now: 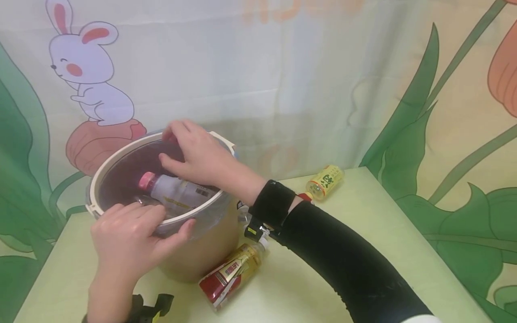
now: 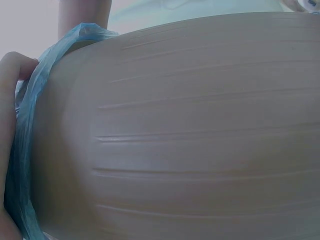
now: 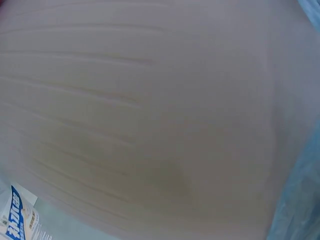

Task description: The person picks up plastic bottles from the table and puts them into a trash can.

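A beige trash can [image 1: 202, 255] stands on the table, its cream rim ring [image 1: 94, 190] over a bluish plastic bag. My left hand [image 1: 127, 235] grips the near rim, fingers over the edge and thumb outside. In the left wrist view, part of that hand [image 2: 9, 105] lies along the blue bag [image 2: 22, 160]. Over the opening reaches my right hand [image 1: 198, 154], fingers loosely bent near the far rim and thumb apart, holding nothing. Below it, inside the can, lies a bottle with a pink cap [image 1: 171, 188]. The right wrist view shows mostly the can's ribbed wall [image 3: 150, 120].
A bottle with a red and yellow label [image 1: 232, 274] lies beside the can on the pale green table [image 1: 307, 278]. Farther back lies a yellow-labelled bottle [image 1: 326, 181]. A blue-and-white-labelled bottle [image 3: 22, 217] shows in the right wrist view. Behind hangs a printed cloth [image 1: 307, 80].
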{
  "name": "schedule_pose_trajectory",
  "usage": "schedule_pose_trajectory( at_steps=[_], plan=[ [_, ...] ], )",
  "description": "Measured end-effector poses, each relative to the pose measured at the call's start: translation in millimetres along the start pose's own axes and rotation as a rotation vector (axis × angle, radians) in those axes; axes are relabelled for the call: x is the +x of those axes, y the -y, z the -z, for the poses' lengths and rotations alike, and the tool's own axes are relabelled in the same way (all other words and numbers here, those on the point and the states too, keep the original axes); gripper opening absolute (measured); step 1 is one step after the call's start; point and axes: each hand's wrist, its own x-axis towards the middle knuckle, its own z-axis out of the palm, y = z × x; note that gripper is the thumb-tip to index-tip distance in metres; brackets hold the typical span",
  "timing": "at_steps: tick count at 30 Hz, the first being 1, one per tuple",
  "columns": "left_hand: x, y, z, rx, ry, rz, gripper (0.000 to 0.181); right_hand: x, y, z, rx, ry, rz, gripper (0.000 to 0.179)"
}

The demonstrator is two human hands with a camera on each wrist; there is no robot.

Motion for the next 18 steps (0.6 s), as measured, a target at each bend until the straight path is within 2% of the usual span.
schedule_pose_trajectory(
  at_steps=[5,11,15,18],
  plan=[
    [0.4,0.1,2.2,0.001,0.005,-0.001,0.062,-2.7,0,3,0.059,-0.144,0.102,0.031],
    [0.5,1.1,3.5,0.004,0.003,-0.003,0.061,-11.4,-7,8,0.072,-0.223,0.169,0.029],
    [-3.0,3.7,2.1,-0.001,0.0,0.0,0.06,-28.6,-25,18,0.089,-0.293,0.191,0.028],
    [-7.3,6.1,-0.2,-0.004,0.0,0.007,0.059,-47.3,-47,31,0.08,-0.328,0.18,0.027]
  ],
)
